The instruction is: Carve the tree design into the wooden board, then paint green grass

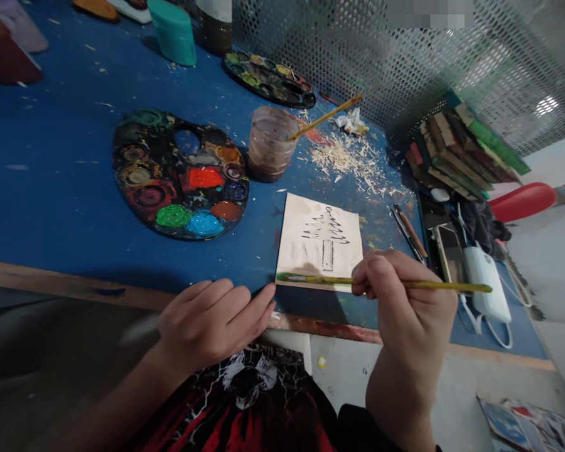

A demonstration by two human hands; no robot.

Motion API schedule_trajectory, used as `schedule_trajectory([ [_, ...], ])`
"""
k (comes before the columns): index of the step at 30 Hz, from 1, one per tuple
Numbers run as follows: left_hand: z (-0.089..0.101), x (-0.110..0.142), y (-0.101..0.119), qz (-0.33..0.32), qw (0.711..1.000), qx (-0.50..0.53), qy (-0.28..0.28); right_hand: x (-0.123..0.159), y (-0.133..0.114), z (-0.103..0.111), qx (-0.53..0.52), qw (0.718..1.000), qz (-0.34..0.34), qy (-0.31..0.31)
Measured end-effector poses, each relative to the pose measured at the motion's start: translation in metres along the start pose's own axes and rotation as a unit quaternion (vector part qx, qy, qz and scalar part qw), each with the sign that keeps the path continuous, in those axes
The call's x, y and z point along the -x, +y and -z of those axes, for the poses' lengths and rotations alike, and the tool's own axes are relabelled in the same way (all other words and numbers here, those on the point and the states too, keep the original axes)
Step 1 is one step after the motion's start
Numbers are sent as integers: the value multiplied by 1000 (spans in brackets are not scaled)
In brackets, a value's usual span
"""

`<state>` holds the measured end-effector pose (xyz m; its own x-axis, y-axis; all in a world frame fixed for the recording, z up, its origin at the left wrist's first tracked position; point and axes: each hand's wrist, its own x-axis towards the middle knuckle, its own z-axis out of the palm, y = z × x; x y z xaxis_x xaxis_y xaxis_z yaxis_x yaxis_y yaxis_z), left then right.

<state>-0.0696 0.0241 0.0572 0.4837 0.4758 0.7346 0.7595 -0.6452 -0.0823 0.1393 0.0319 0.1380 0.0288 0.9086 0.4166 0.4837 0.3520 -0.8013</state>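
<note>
A small pale wooden panel with a black outlined tree lies on the blue table near its front edge. My right hand is closed around a yellow paintbrush, held level, its green-tipped bristles reaching left over the panel's lower edge. My left hand rests at the table's front edge just left of the panel, fingers together and lying flat, holding nothing. A round dark palette with red, green and blue paint sits to the left of the panel.
A murky water jar with another brush in it stands behind the panel, beside wood shavings. A second palette, a teal container, stacked wooden pieces, pencils and a white charger surround it. Perforated metal screen at the back.
</note>
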Motion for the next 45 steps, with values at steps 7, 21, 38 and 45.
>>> schedule_trajectory([
  [7,-1,1,0,3,1000,-1,-7,3,-4,-2,6,1000,-14,11],
  [21,-2,-1,-1,1,1000,6,9,6,-3,0,-9,1000,-16,8],
  [38,-4,0,-1,4,1000,6,28,6,2,0,-24,1000,-4,7],
  [45,-3,0,0,-1,1000,-2,24,6,5,4,-36,999,-9,11],
])
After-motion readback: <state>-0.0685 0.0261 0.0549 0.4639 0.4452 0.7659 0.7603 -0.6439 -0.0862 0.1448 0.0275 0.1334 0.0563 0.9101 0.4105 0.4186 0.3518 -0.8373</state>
